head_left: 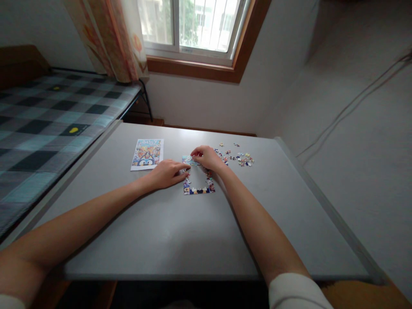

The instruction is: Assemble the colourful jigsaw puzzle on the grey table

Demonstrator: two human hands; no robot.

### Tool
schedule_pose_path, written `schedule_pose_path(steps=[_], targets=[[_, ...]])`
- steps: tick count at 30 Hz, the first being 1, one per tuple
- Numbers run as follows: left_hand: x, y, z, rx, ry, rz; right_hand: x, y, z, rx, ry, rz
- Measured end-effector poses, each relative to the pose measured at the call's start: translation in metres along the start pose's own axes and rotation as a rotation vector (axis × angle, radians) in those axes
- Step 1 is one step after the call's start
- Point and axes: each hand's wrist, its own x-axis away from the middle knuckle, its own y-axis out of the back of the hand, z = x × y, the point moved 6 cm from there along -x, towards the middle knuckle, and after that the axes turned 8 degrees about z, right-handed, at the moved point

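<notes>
A jigsaw puzzle [202, 191] lies on the white table, its border pieces joined into a rectangle around a bare middle. My left hand [167, 173] rests at the puzzle's upper left side, fingers stretched out and the tips touching the edge pieces. Over the top edge bends my right hand [206, 157], its thumb and fingers pinched on a small puzzle piece there, mostly covered by the fingers. Loose puzzle pieces [246, 160] are scattered to the right of that hand, some partly behind it. Left of the puzzle lies a printed reference picture [147, 153] with a cartoon design.
The white table [154, 236] has raised side edges and stands near a wall. A bed with a checked cover [64, 107] is on the left. A curtain [112, 43] hangs beside the window [206, 25], and a cable [347, 107] runs along the right wall.
</notes>
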Motion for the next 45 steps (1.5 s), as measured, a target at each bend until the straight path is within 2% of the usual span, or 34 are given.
schedule_pose_path(steps=[18, 27, 32, 45], targets=[[0.000, 0.001, 0.000, -0.001, -0.006, -0.003, 0.001, -0.003, 0.000, -0.002, 0.008, 0.073], [0.000, 0.001, -0.001, 0.002, -0.015, -0.006, 0.001, 0.004, -0.005, 0.033, 0.008, 0.080], [0.001, 0.000, 0.000, 0.013, -0.008, 0.002, 0.005, 0.005, 0.001, 0.061, 0.067, 0.150], [0.000, 0.001, -0.001, -0.010, -0.018, -0.008, 0.007, 0.001, 0.010, 0.161, 0.105, 0.161]])
